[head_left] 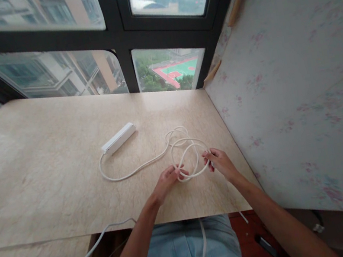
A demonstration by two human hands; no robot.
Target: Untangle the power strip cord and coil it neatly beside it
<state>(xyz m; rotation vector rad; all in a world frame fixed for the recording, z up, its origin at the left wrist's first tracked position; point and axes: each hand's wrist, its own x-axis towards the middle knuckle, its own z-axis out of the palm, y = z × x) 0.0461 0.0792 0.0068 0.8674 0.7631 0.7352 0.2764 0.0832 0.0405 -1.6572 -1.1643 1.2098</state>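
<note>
in the head view, the white cord (136, 172) lies on the counter (41, 176), its loose rings gathered nearer the right edge than the left, between the front edge and the window-side edge. the left hand (168, 177) has thumb and fingers pinched on the near left side of the rings; the right hand (218, 161) has its fingers curled closed around their right side. whether the cord's plug is tucked in there too, i can't tell. left of the rings and farther toward the window-side edge sits a white bar (119, 138), the cord leaving its left end in a wide bend.

what worries me is the far loops, which cross one another: a hard pull could draw them into a knot. a sharp tug could also run down the slack and swing the bar around. if the left fingers slackened, i'd guess the springy rings would spread unevenly. a second cable (90, 251) crosses the front edge near the left forearm, which could snag it.
</note>
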